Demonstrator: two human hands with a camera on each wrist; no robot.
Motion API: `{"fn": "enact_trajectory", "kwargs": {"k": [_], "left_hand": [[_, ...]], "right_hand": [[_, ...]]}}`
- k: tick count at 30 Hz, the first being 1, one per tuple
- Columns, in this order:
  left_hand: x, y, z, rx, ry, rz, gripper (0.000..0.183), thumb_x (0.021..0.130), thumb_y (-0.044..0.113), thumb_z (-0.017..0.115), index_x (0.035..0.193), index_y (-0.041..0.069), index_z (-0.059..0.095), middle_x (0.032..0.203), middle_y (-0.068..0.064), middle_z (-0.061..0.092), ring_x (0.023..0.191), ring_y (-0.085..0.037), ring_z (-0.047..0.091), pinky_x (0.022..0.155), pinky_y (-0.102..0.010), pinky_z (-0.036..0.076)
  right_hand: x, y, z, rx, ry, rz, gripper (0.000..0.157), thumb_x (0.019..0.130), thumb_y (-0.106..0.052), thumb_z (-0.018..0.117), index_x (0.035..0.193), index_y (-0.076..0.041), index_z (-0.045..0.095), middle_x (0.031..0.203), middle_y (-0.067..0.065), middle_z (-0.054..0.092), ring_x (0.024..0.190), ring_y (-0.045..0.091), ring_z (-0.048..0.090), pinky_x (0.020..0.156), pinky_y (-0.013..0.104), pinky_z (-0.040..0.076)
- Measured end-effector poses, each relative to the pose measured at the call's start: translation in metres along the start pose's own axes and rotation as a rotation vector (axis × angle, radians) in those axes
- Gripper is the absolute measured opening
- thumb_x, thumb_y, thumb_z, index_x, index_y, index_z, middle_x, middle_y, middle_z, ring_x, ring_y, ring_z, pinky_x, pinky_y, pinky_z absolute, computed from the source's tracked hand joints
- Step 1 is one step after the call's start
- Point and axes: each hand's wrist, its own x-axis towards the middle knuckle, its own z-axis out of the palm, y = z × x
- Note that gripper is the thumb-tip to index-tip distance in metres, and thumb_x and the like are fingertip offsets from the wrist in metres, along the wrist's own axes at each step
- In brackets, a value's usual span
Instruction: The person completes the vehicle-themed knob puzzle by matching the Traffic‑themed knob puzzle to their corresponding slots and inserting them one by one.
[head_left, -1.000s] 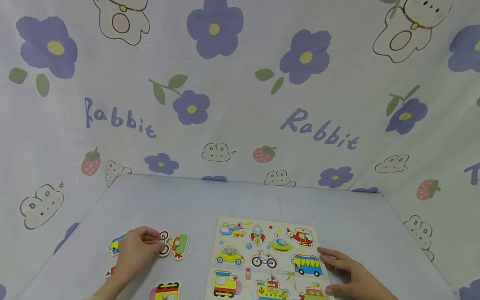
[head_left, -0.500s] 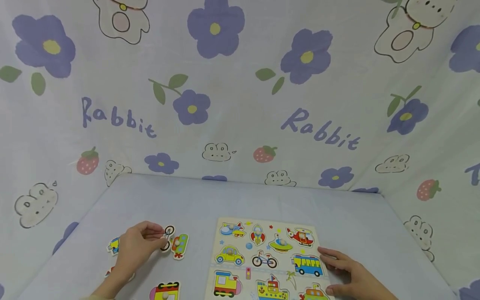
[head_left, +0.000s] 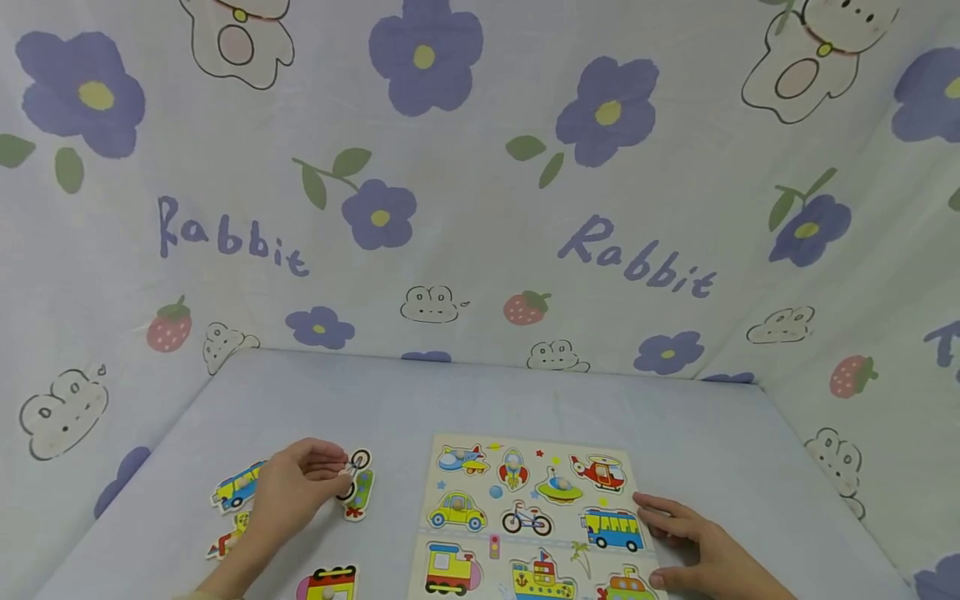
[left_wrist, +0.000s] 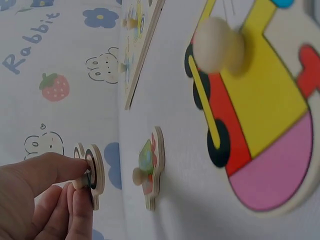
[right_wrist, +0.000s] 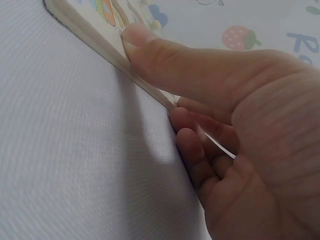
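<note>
My left hand (head_left: 303,483) pinches the round knob of a wooden bicycle puzzle piece (head_left: 361,460) between thumb and fingers. In the left wrist view this bicycle piece stands on edge, its face turned away from the palm. It overlaps a green-and-red submarine piece (head_left: 363,493) lying on the table in the head view. My right hand (head_left: 693,542) rests at the right edge of the puzzle board (head_left: 429,500). Its thumb (right_wrist: 145,47) lies over the board's edge, and the other fingers, loosely bent, touch the side. The board's bicycle slot (head_left: 528,520) shows a printed bicycle.
Left of the board lie a bus piece (head_left: 240,485), a red-and-yellow piece (head_left: 228,537) partly behind the left forearm, and a train piece (head_left: 330,583). Knobbed pieces such as the car (head_left: 457,512) and helicopter (head_left: 600,472) sit in the board. A patterned cloth wall (head_left: 465,208) stands behind.
My left hand has moved right and slightly up with the bicycle piece, which now overlaps the submarine piece. More of the bus piece shows. My right hand has stayed at the board.
</note>
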Motion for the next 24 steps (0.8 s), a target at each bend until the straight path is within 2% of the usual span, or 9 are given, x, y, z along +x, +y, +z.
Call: {"fn": "enact_trajectory", "kwargs": {"k": [3,5,11,16,21,24], "left_hand": [[-0.001,0.002,0.004,-0.005,-0.031,0.015,0.03,0.074,0.001,0.084,0.1,0.005,0.069,0.094,-0.006,0.069,0.081,-0.017,0.068,0.07,-0.023,0.055],[-0.001,0.003,0.007,-0.016,-0.061,0.032,0.03,0.074,0.0,0.084,0.099,0.005,0.069,0.092,-0.006,0.069,0.08,-0.017,0.068,0.07,-0.024,0.055],[-0.004,0.009,0.015,-0.032,-0.159,0.112,0.028,0.074,-0.002,0.083,0.096,0.008,0.069,0.09,-0.005,0.069,0.079,-0.016,0.068,0.071,-0.025,0.056],[-0.002,0.012,0.023,-0.056,-0.199,0.164,0.028,0.074,-0.003,0.083,0.095,0.009,0.068,0.09,-0.005,0.069,0.079,-0.016,0.068,0.072,-0.028,0.056],[0.002,0.017,0.033,-0.094,-0.231,0.205,0.028,0.074,-0.004,0.082,0.095,0.009,0.069,0.09,-0.003,0.069,0.08,-0.017,0.068,0.073,-0.032,0.057],[0.003,0.022,0.04,-0.1,-0.263,0.252,0.028,0.075,-0.004,0.081,0.095,0.01,0.068,0.091,-0.003,0.069,0.08,-0.017,0.068,0.074,-0.033,0.056]], "right_hand": [[0.001,0.001,0.0,0.004,-0.006,0.008,0.08,0.072,-0.043,0.085,0.141,-0.014,0.055,0.154,0.002,0.035,0.141,0.041,0.024,0.096,0.019,0.036],[0.001,0.002,0.0,0.003,-0.006,0.011,0.08,0.072,-0.043,0.085,0.141,-0.015,0.055,0.155,0.001,0.035,0.141,0.041,0.024,0.099,0.026,0.039],[0.001,0.002,0.0,0.003,0.0,0.004,0.081,0.072,-0.043,0.085,0.141,-0.014,0.055,0.154,0.0,0.035,0.141,0.041,0.024,0.101,0.039,0.042],[0.002,0.002,0.0,0.029,0.004,0.029,0.082,0.07,-0.044,0.086,0.141,-0.017,0.056,0.154,-0.002,0.035,0.141,0.041,0.025,0.101,0.047,0.042],[0.002,0.002,0.0,0.035,-0.005,0.026,0.082,0.07,-0.043,0.086,0.141,-0.016,0.056,0.154,-0.001,0.035,0.14,0.041,0.026,0.1,0.04,0.044],[0.002,0.001,0.0,0.027,-0.004,0.029,0.082,0.07,-0.044,0.086,0.141,-0.015,0.056,0.154,0.0,0.035,0.141,0.041,0.026,0.101,0.043,0.042]]}}
